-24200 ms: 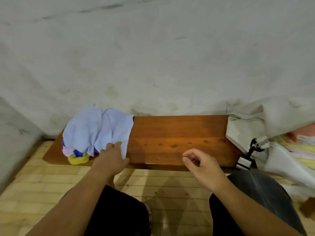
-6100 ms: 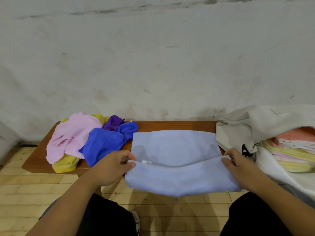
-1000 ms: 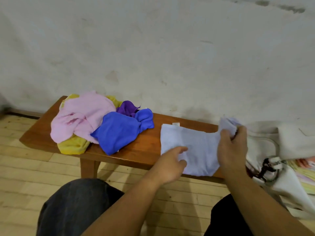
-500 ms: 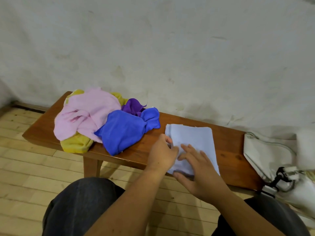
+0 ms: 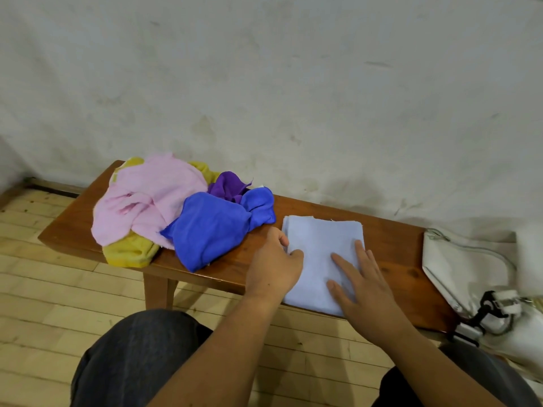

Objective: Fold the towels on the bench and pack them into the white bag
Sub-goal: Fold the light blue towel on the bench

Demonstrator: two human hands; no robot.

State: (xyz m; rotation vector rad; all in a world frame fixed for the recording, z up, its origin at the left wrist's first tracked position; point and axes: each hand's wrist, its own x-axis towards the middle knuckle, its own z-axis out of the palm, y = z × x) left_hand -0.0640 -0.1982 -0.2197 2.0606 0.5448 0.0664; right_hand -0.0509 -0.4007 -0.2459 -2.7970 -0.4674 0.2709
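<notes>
Head view: a person's right hand [image 5: 363, 279] presses flat, fingers spread, on a folded pale blue towel [image 5: 320, 245] near the bench [image 5: 393, 240] front edge. The left hand [image 5: 274, 262] pinches the towel's left edge. A pink towel [image 5: 147, 198], yellow towel [image 5: 129, 251], purple towel [image 5: 226, 183] and blue towel [image 5: 211, 227] lie heaped at left, and the white bag [image 5: 464, 259] sits at right. A pale tag [image 5: 304, 216] is too small to read.

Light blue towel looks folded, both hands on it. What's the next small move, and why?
Probably lift the light blue towel and carry it right to the white bag. It lies as a compact, flat rectangle on the bench, the right hand pressing flat on it and the left hand pinching its left edge, so folding seems finished.
</notes>
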